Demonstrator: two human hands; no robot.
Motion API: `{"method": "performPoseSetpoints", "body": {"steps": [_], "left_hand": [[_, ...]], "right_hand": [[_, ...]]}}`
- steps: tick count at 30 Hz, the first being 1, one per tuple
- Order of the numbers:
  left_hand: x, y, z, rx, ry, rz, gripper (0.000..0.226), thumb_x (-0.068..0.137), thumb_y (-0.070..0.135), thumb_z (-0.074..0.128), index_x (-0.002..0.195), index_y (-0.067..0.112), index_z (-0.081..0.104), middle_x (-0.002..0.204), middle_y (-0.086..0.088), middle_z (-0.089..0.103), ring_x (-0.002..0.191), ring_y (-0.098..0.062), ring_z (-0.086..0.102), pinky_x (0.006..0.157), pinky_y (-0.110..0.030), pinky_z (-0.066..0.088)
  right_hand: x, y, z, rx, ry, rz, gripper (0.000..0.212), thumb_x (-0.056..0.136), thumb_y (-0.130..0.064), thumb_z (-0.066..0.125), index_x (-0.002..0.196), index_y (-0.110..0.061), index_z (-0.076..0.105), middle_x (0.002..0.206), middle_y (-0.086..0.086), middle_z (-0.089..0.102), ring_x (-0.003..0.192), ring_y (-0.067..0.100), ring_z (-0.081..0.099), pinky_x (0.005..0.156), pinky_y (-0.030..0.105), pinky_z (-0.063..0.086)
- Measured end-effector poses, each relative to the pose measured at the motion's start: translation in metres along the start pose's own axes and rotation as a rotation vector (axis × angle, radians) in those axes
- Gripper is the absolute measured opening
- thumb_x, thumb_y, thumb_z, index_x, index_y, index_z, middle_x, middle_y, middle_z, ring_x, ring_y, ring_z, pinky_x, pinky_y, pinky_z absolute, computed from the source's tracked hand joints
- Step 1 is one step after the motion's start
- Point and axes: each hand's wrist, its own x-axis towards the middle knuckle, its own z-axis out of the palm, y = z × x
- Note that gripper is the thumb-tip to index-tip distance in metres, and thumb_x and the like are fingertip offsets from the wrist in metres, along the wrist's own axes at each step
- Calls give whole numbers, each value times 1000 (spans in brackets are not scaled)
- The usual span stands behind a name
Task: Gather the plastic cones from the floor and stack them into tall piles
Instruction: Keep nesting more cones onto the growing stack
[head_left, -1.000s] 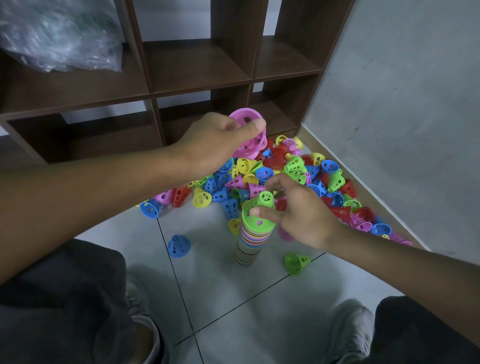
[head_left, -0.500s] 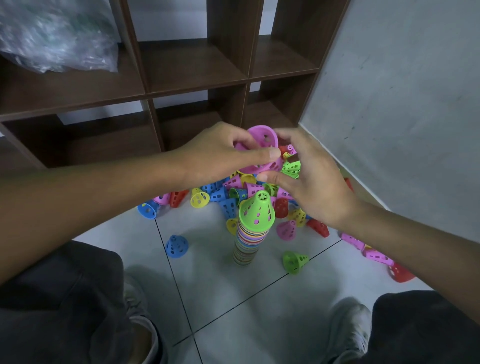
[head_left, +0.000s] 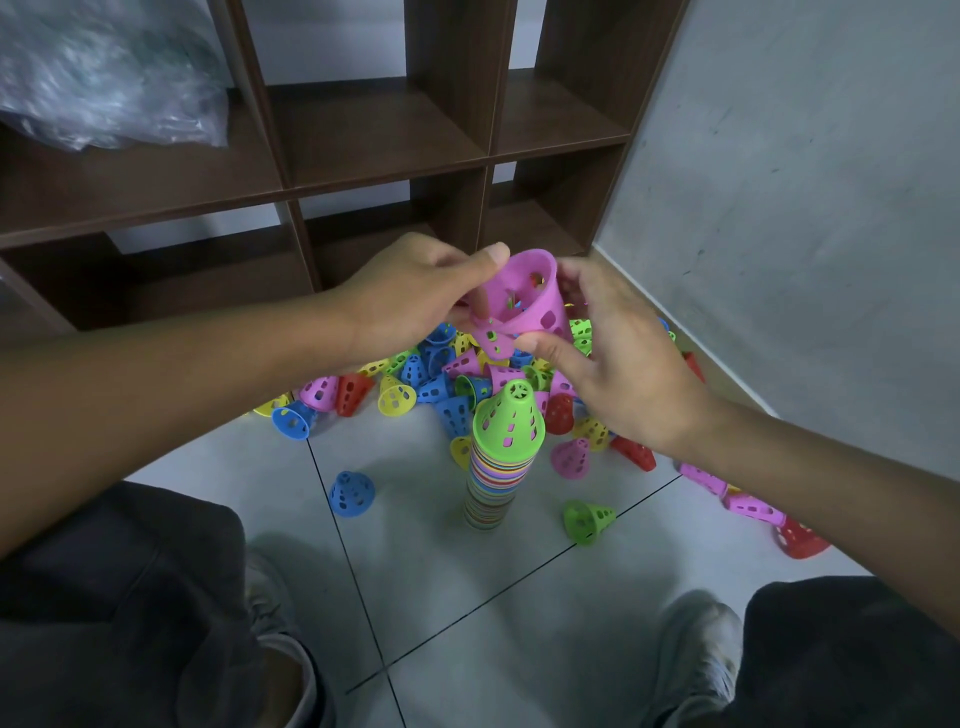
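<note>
A tall stack of coloured cones (head_left: 496, 475) stands on the floor tiles, topped by a green cone (head_left: 510, 422). Above and behind it I hold nested pink cones (head_left: 524, 301), mouth up. My left hand (head_left: 410, 296) grips them from the left, thumb on the rim. My right hand (head_left: 618, 358) pinches their lower part from the right. A heap of loose cones (head_left: 447, 374) in several colours lies on the floor behind the stack, partly hidden by my hands.
A dark wooden shelf unit (head_left: 384, 171) stands behind the heap, with a plastic bag (head_left: 104, 73) on its left shelf. A grey wall (head_left: 805, 208) closes the right side. Loose blue (head_left: 352, 493) and green (head_left: 587, 519) cones lie near the stack. My knees and shoes fill the bottom.
My right hand left the green cone on the stack and rose to the pink cones in my left hand. Both hands now hold them, tilted so the mouth faces up.
</note>
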Motion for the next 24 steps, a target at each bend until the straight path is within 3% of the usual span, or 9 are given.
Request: {"method": "performPoseSetpoints", "body": {"steps": [3, 6, 11, 18, 22, 24], "left_hand": [[0, 0, 2, 69, 52, -45, 49, 102, 49, 50, 71, 16, 70, 99, -5, 76, 97, -15, 73, 102, -43, 54], [0, -2, -2, 97, 92, -78, 52, 102, 50, 48, 76, 10, 70, 108, -10, 74, 98, -16, 73, 103, -45, 52], [1, -6, -9, 94, 133, -99, 57, 102, 53, 46, 83, 4, 69, 114, -15, 72, 93, -20, 75, 104, -47, 51], [-1, -3, -10, 116, 146, -88, 54, 103, 50, 46, 86, 4, 70, 96, -22, 73, 90, -20, 74, 102, -46, 52], [-1, -4, -10, 164, 182, -79, 49, 101, 47, 52, 90, 3, 70, 84, -7, 75, 85, -13, 73, 94, -38, 55], [0, -4, -9, 186, 199, -74, 47, 99, 45, 58, 93, 0, 69, 85, -8, 75, 83, -13, 73, 84, -31, 55]], "right_hand": [[-2, -1, 0, 6, -16, 13, 66, 89, -55, 60, 140, -14, 46, 127, -1, 57, 114, 13, 56, 98, 32, 49], [-3, 0, -3, 24, -31, 31, 66, 90, -56, 58, 140, -16, 45, 128, -1, 56, 113, 14, 57, 97, 32, 50], [-5, 5, -14, -32, -73, 46, 57, 94, -39, 64, 144, -18, 45, 124, -4, 49, 109, 4, 47, 92, 15, 38], [-11, 11, -24, 24, -132, 51, 50, 89, -26, 73, 137, -31, 58, 123, -5, 55, 112, 2, 51, 98, 8, 37], [-16, 6, -23, 44, -170, 73, 52, 82, -30, 80, 131, -31, 61, 119, -8, 60, 108, 5, 57, 95, 23, 47], [-19, 4, -21, 9, -198, 89, 56, 81, -31, 81, 133, -28, 59, 120, -9, 60, 108, 4, 56, 96, 20, 46]]}}
